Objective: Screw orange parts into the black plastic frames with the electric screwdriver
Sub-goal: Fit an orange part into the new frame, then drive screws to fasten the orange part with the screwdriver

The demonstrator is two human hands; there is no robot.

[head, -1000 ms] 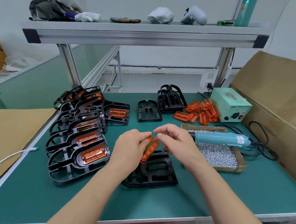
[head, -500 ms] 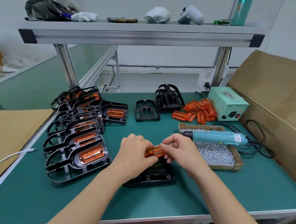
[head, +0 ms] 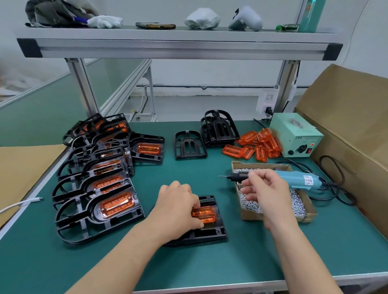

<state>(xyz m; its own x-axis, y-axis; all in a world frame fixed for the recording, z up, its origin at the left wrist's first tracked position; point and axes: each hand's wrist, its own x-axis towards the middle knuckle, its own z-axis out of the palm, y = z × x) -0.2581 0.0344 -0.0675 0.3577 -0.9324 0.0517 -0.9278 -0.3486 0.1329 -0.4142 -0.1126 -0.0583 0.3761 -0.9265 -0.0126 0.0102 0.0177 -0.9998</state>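
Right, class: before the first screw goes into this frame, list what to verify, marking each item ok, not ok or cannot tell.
1. The orange part lies in the black frame: ok.
2. The left hand holds the part in place: ok.
3. The electric screwdriver is in the grip of the right hand: cannot tell; the fingers are at its nose.
4. The box of screws stands beside the frame: ok.
5. A screw sits on the bit: cannot tell.

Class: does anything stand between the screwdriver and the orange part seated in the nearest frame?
Nothing visible lies on the mat between the screwdriver and the orange part. The left hand holds that part's left end and covers it; its right end is bare.
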